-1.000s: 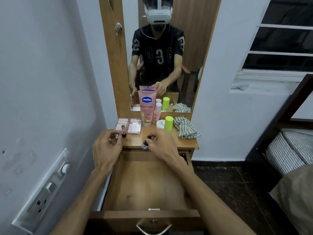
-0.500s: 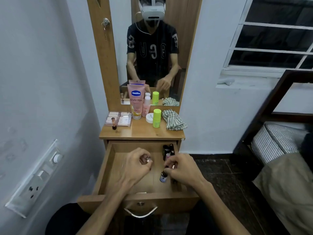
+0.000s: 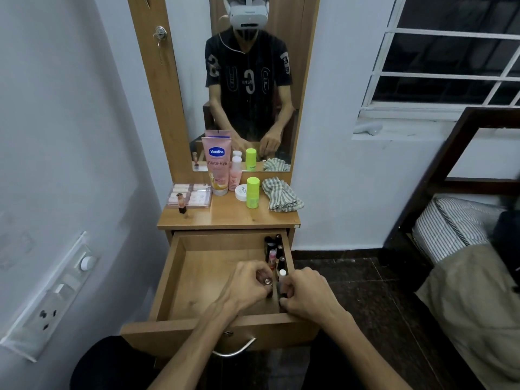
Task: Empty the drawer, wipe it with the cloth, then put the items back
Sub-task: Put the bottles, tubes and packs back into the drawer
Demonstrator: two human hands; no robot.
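The wooden drawer (image 3: 180,277) stands pulled out below the tabletop (image 3: 228,218). Several small cosmetic bottles (image 3: 274,251) stand in a row along its right wall. My left hand (image 3: 247,285) holds a small bottle with a shiny cap (image 3: 266,281) near the row's front end. My right hand (image 3: 305,292) grips a dark bottle (image 3: 281,288) at the drawer's front right corner. On the tabletop are a pink Vaseline tube (image 3: 218,166), a small pink bottle (image 3: 235,174), a white jar (image 3: 241,191), a green bottle (image 3: 252,192), a palette box (image 3: 194,196), a lip-gloss tube (image 3: 181,203) and the striped cloth (image 3: 281,194).
A mirror (image 3: 253,80) rises behind the tabletop. A wall with a switch panel (image 3: 47,299) is close on the left. A dark bed frame (image 3: 439,175) and mattress (image 3: 450,229) stand at the right, over dark floor tiles (image 3: 365,299).
Both hands have come down from the tabletop into the drawer with their small bottles, then moved right to the row along the right wall.
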